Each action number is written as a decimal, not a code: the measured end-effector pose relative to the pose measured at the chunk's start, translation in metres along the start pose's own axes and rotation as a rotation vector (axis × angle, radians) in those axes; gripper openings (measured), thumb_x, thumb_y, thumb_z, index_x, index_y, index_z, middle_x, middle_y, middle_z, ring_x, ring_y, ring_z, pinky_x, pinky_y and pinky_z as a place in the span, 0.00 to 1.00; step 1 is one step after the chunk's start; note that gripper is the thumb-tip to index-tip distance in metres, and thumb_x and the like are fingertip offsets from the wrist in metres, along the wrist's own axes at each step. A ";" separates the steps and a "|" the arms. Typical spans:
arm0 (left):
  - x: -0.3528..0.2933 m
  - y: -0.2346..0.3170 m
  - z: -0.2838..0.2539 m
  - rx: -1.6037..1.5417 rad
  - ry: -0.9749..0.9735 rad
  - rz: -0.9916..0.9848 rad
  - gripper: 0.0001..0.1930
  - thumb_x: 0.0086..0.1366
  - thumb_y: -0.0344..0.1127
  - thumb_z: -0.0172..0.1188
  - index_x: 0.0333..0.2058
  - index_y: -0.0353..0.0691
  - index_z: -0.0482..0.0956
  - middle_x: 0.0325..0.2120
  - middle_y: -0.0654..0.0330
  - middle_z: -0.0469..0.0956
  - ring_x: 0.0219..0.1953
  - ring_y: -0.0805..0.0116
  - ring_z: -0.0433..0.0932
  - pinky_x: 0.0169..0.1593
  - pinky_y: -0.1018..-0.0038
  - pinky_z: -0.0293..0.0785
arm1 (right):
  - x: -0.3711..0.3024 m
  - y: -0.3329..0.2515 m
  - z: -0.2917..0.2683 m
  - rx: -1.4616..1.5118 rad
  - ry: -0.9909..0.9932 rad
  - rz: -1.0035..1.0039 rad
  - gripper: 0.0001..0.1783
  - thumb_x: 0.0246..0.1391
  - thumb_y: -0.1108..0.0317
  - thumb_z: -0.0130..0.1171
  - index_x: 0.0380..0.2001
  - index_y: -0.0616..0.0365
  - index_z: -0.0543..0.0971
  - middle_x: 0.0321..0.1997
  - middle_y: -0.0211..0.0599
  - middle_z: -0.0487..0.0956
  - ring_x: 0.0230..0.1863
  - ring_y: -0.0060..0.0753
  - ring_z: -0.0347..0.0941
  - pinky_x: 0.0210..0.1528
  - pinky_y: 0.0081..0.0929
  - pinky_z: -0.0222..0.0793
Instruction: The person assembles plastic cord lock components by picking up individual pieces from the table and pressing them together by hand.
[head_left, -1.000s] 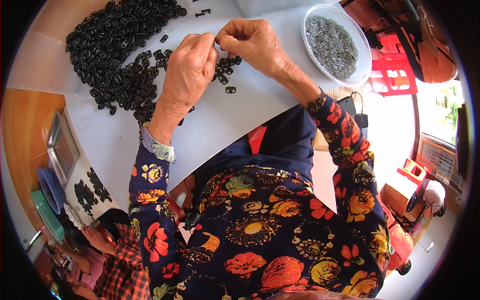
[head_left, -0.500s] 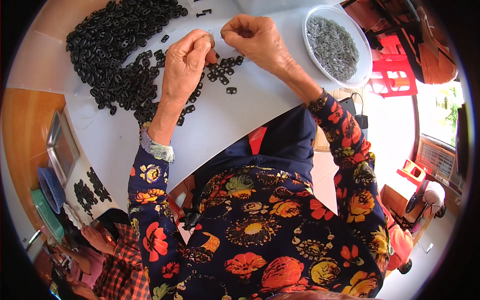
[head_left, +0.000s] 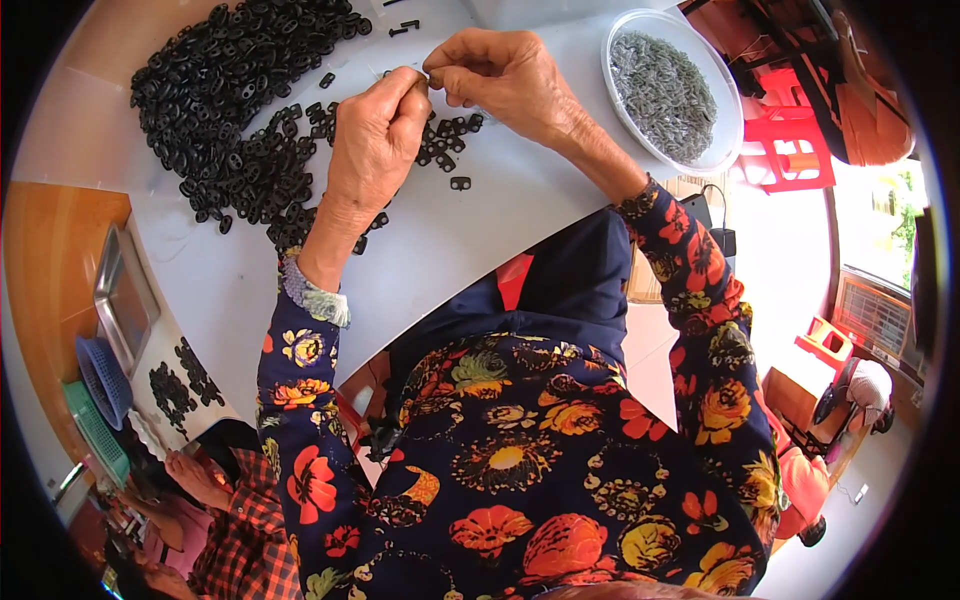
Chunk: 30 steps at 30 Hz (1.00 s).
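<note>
My left hand [head_left: 378, 140] and my right hand [head_left: 510, 85] meet over the white table [head_left: 480, 225], fingertips pinched together and touching. A tiny dark bit shows between the fingertips, too small and covered to name. Under and beside my left hand lie loose black two-holed plastic pieces [head_left: 445, 140], one of them [head_left: 460, 183] apart from the others. A large heap of the same black pieces [head_left: 225, 90] spreads to the left. Beyond my right hand stands a round clear plastic tub [head_left: 734, 115], filled with small greyish translucent parts [head_left: 662, 95].
Small black pin-like pieces [head_left: 404, 28] lie at the far edge. To the left are a metal tray [head_left: 122, 300], a blue basket [head_left: 103, 380] and a green basket [head_left: 95, 432]. A co-worker in a checked shirt [head_left: 245, 530] sits lower left. Red plastic stools [head_left: 785, 150] stand at right.
My right hand has moved left and its fingertips now meet those of my left hand. The left fingers have turned slightly. The heap and tub look the same.
</note>
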<state>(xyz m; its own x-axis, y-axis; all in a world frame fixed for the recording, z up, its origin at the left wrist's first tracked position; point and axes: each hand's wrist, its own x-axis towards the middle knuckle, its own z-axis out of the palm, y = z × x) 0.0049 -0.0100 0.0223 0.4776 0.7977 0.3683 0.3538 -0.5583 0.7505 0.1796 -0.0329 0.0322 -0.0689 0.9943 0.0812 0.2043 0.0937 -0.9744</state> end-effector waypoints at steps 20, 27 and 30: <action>0.000 0.009 -0.005 0.015 -0.086 -0.027 0.03 0.60 0.25 0.53 0.33 0.34 0.72 0.22 0.58 0.75 0.26 0.68 0.75 0.31 0.71 0.72 | -0.001 0.001 -0.005 0.272 -0.089 0.180 0.05 0.52 0.75 0.56 0.30 0.66 0.77 0.24 0.30 0.74 0.24 0.17 0.68 0.30 0.19 0.68; 0.001 0.011 -0.003 0.372 0.034 0.327 0.12 0.53 0.22 0.59 0.38 0.34 0.74 0.28 0.56 0.76 0.35 0.59 0.76 0.35 0.67 0.75 | -0.002 -0.004 -0.005 0.274 -0.091 0.249 0.05 0.51 0.74 0.56 0.29 0.66 0.77 0.23 0.30 0.73 0.24 0.18 0.68 0.30 0.18 0.68; 0.000 0.010 -0.004 0.361 -0.006 0.335 0.15 0.52 0.20 0.59 0.40 0.34 0.74 0.28 0.56 0.76 0.35 0.58 0.76 0.35 0.67 0.76 | 0.000 -0.002 -0.004 0.257 -0.092 0.295 0.05 0.51 0.73 0.56 0.29 0.66 0.77 0.23 0.30 0.73 0.24 0.18 0.68 0.29 0.18 0.68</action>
<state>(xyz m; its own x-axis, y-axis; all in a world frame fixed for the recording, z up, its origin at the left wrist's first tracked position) 0.0055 -0.0146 0.0317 0.6167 0.5601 0.5532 0.4356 -0.8281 0.3529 0.1829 -0.0334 0.0352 -0.1334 0.9668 -0.2178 -0.0222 -0.2226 -0.9747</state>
